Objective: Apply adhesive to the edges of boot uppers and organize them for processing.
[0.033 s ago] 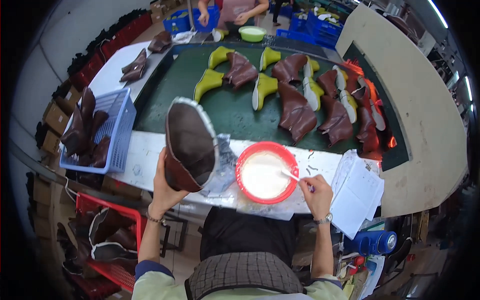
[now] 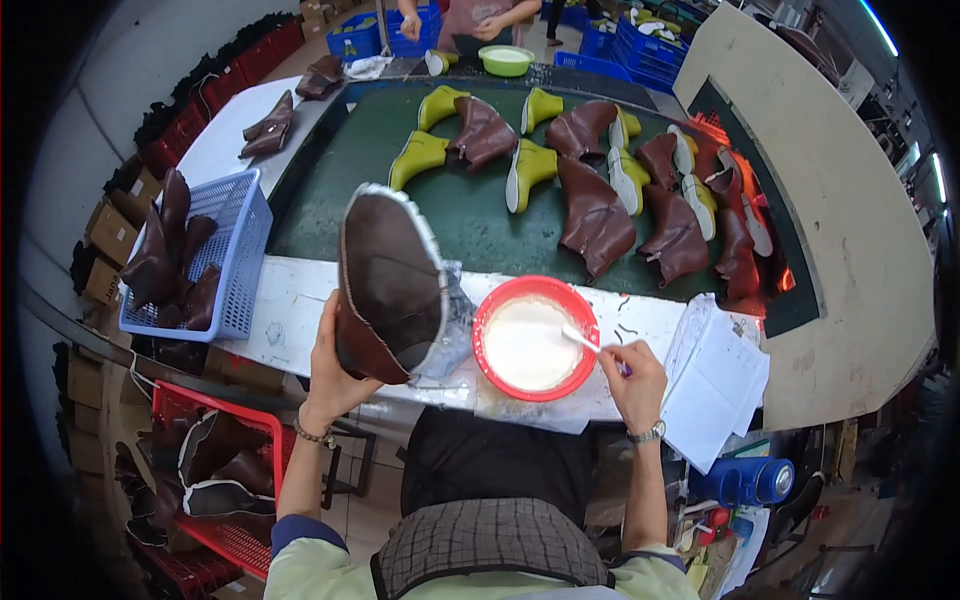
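Note:
My left hand (image 2: 335,375) is wrapped round the lower end of a brown leather boot upper (image 2: 393,265), held up over the near table edge. A pale, rough edge runs along the upper's open side, which faces me. In my right hand (image 2: 636,388), fingers pinch a thin white-handled brush (image 2: 580,338). Its far end reaches into the white liquid (image 2: 525,345) in a red bowl (image 2: 536,394); the tip is hard to make out. The bowl stands between my hands, on the white near strip of the table.
Beyond the bowl, brown uppers (image 2: 595,215) and yellow-green boot forms (image 2: 532,172) lie on a green belt (image 2: 320,220). A blue basket (image 2: 258,225) of uppers stands left, a red crate (image 2: 280,425) below. Papers (image 2: 715,385) and a blue bottle (image 2: 745,482) are right. Another person's hands (image 2: 490,27) show opposite.
The boot upper in my left hand has shifted slightly right and turned a little. The whole view has shifted slightly. My right hand still holds the brush in the bowl.

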`<state>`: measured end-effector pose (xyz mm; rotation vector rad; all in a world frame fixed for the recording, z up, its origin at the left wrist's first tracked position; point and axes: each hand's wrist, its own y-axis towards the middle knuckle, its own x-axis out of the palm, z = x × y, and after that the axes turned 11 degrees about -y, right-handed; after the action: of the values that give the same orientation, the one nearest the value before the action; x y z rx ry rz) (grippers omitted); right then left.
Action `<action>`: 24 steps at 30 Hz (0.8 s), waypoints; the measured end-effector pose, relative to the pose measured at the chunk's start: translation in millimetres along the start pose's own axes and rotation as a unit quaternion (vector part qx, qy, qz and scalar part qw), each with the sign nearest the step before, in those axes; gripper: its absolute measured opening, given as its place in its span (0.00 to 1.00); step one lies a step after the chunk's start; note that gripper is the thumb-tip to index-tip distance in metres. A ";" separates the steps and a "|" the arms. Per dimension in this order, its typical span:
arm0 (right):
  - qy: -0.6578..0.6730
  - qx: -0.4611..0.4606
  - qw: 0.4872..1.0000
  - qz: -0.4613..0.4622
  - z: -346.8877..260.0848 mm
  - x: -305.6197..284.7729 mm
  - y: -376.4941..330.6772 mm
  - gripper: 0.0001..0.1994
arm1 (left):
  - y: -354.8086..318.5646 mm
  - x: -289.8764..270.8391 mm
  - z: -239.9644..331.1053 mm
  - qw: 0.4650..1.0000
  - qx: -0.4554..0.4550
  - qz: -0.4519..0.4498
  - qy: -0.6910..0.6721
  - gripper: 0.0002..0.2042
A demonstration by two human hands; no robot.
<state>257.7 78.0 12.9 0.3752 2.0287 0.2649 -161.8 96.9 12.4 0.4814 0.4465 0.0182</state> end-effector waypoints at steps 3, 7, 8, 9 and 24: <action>0.115 -0.045 0.991 0.044 -20.9 -3.0 15.7 0.09 | 1.9 11.6 17.9 0.998 0.029 -0.049 -0.019 0.57; 0.173 -0.109 0.976 0.069 -47.1 -5.2 43.4 0.10 | 8.5 25.9 34.4 0.981 0.160 -0.101 0.032 0.59; 0.190 -0.114 0.972 0.076 -51.9 -3.1 49.7 0.10 | 6.7 28.5 38.9 0.983 0.141 -0.116 -0.032 0.55; 0.190 -0.133 0.969 0.085 -54.6 -2.3 55.3 0.10 | 6.0 31.3 42.3 0.983 0.136 -0.123 -0.034 0.55; 0.236 -0.112 0.965 0.015 -71.1 -4.6 -3.7 0.11 | 52.3 66.3 27.6 0.944 0.321 0.073 -0.025 0.52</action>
<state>196.3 71.0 48.4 0.2118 2.4269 0.6464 -85.7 139.1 30.6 1.1559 0.3589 0.0028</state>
